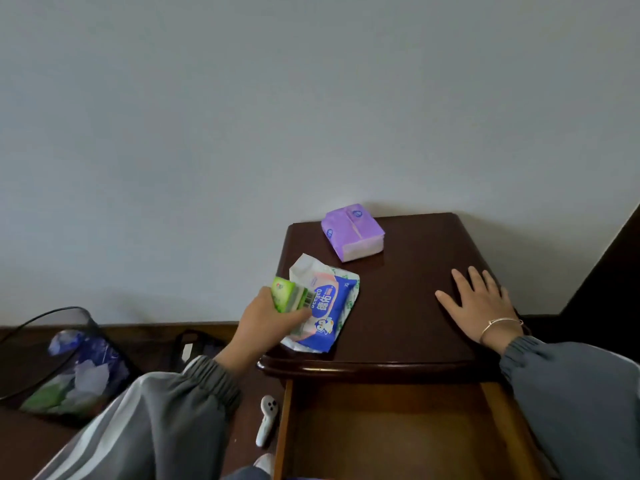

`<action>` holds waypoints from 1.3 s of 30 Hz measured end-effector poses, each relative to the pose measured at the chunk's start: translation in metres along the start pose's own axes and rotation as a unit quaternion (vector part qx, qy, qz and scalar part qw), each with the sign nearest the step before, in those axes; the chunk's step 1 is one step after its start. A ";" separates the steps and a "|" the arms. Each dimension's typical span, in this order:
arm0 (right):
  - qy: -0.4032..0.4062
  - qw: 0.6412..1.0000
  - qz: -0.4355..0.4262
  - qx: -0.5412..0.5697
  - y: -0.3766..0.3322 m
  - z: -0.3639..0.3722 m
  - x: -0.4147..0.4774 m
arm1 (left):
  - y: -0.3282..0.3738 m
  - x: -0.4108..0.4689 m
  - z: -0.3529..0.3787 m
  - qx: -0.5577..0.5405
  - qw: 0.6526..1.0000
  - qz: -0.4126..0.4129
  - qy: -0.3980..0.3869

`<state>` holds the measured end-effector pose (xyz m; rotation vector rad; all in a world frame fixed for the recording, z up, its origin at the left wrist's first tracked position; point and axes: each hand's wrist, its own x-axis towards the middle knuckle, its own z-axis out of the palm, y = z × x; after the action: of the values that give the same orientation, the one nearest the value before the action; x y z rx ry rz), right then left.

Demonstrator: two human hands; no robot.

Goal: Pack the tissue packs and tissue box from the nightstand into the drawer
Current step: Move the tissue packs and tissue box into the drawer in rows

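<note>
below the front edge of the nightstand (408, 306) our drawer (391, 438) stands pulled out, wooden floor showing. at the nightstand's front left corner our left hand (266, 320) clasps a green tissue pack (287, 294) over the blue wipes pack (322, 310). our right hand (481, 303) lies flat, fingers spread, on its right side. the purple tissue pack (353, 232) sits back left.

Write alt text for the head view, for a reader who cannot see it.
A person's left hand grips a green tissue pack at the edge of a blue-and-white wipes pack on a wooden nightstand, while the right hand rests flat on its top. A purple tissue pack lies near the wall, and the drawer below stands open.
</note>
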<state>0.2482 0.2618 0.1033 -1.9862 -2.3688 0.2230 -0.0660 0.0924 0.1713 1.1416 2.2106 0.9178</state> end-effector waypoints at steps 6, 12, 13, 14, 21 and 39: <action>0.013 1.000 0.002 -0.002 -0.002 -0.003 -0.003 | 0.006 -0.021 0.034 -0.031 0.999 -0.006 -0.021; 0.078 0.995 -0.017 0.062 -0.003 -0.007 -0.006 | 0.007 -0.025 0.040 -0.173 0.985 -0.002 0.002; 0.103 0.990 -0.024 0.092 -0.005 -0.010 -0.008 | 0.003 -0.025 0.038 -0.201 0.979 -0.010 0.043; 0.130 0.984 -0.028 0.120 -0.008 -0.012 -0.011 | -0.002 -0.025 0.037 -0.220 0.971 -0.021 0.087; 0.115 0.962 -0.108 0.222 -0.099 -0.019 -0.036 | -0.026 -0.020 0.037 -0.195 0.968 -0.061 0.145; 0.094 0.976 -0.191 -0.033 -0.169 -0.030 0.086 | -0.033 -0.012 0.065 -0.095 0.972 0.024 0.215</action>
<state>0.0715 0.3206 0.1513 -1.4512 -2.5912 -0.0567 -0.0331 0.0904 0.1052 0.9798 2.3621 1.4797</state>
